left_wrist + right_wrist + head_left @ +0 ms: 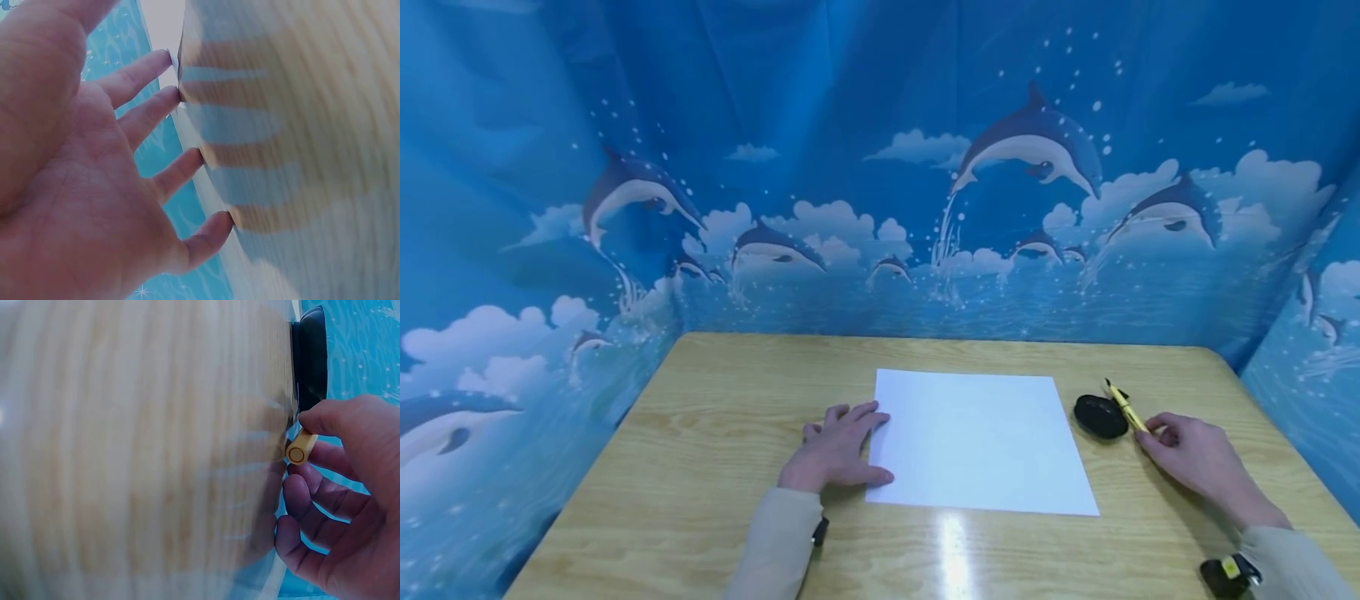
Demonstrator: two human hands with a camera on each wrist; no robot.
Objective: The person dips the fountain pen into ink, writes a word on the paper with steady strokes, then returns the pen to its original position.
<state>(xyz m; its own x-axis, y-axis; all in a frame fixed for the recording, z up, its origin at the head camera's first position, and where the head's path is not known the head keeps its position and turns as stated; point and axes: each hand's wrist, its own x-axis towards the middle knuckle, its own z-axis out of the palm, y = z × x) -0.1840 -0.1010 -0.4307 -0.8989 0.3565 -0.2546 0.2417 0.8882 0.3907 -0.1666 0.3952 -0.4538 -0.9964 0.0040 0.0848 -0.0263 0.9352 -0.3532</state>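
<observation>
A blank white sheet of paper (977, 442) lies flat on the wooden table. My left hand (838, 450) rests at its left edge, fingers spread, with the thumb and some fingertips on the paper; the left wrist view shows the palm (81, 187) and fingertips touching down. To the right of the sheet, my right hand (1195, 454) pinches the rear end of a slim yellow pen (1123, 406) with a dark tip pointing away from me. The pen's round yellow end (297, 455) shows between thumb and fingers. Other fingers curl loosely below it.
A black oval object (1101, 417) sits between the paper and the pen, close beside the pen. Its kind is unclear. The wooden table (700, 450) meets a blue dolphin-print curtain (850, 167) at the back and sides.
</observation>
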